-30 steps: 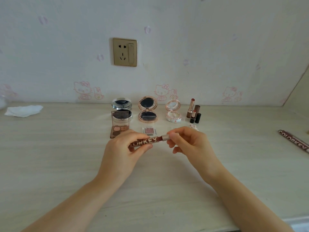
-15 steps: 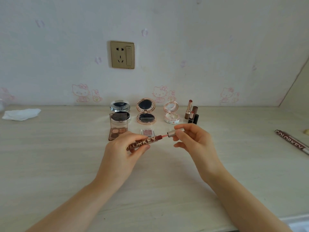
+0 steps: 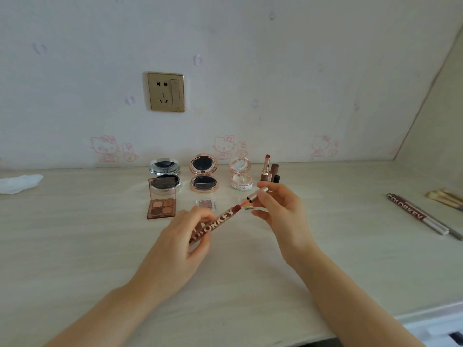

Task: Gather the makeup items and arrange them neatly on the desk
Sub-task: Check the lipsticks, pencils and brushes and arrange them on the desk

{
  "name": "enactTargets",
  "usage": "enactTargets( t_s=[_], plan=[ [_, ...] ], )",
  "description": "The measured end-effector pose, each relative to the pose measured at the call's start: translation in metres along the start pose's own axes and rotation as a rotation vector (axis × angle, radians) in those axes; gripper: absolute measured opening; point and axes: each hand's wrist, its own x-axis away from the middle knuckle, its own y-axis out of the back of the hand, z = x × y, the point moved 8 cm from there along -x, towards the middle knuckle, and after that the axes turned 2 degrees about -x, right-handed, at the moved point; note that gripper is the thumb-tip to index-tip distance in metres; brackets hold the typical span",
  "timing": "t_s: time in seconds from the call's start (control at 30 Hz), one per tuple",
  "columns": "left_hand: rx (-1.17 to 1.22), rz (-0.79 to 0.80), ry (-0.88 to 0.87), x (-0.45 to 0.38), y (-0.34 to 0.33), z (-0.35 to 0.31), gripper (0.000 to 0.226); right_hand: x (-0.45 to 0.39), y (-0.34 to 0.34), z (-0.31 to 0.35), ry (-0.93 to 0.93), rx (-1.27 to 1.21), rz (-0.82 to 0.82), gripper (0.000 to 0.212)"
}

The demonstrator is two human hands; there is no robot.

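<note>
My left hand grips a brown lip-gloss tube lettered in pale capitals, tilted up to the right above the desk. My right hand pinches its silver cap; the pink applicator tip shows between cap and tube. Behind them stand three open round compacts: a silver one, a rose-gold one and a floral one. An open eyeshadow palette, a small square pan and uncapped lipsticks sit beside them.
A second lettered brown tube and several pale brush handles lie at the desk's right. A crumpled white tissue lies at far left. A wall socket is above the compacts. The desk's front edge runs along lower right.
My right hand has pulled the cap away from the tube, up and to the right, baring the applicator. The tube in my left hand has tilted more steeply.
</note>
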Motion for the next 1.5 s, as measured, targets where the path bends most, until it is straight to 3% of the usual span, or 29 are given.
enactTargets(
  t_s=[0.17, 0.47, 0.6, 0.83, 1.07, 1.5],
  plan=[
    [-0.118, 0.141, -0.220, -0.003, -0.018, -0.035, 0.021, -0.015, 0.006, 0.012, -0.091, -0.028, 0.060, 0.016],
    [-0.062, 0.316, -0.285, -0.026, -0.080, -0.079, 0.053, -0.039, 0.050, 0.045, -0.099, 0.234, 0.118, 0.016],
    [-0.178, 0.383, -0.352, -0.037, -0.116, -0.102, 0.071, -0.049, 0.076, 0.048, -0.116, 0.314, 0.112, 0.017],
    [-0.329, 0.320, -0.437, -0.051, -0.145, -0.118, 0.060, -0.065, 0.109, 0.038, -0.172, 0.334, 0.078, 0.017],
    [-0.373, 0.238, -0.399, -0.058, -0.151, -0.113, 0.056, -0.089, 0.103, 0.024, -0.148, 0.465, 0.061, 0.015],
    [-0.380, 0.265, -0.361, -0.057, -0.147, -0.103, 0.045, -0.113, 0.073, -0.009, -0.197, 0.807, 0.230, 0.017]
  ],
)
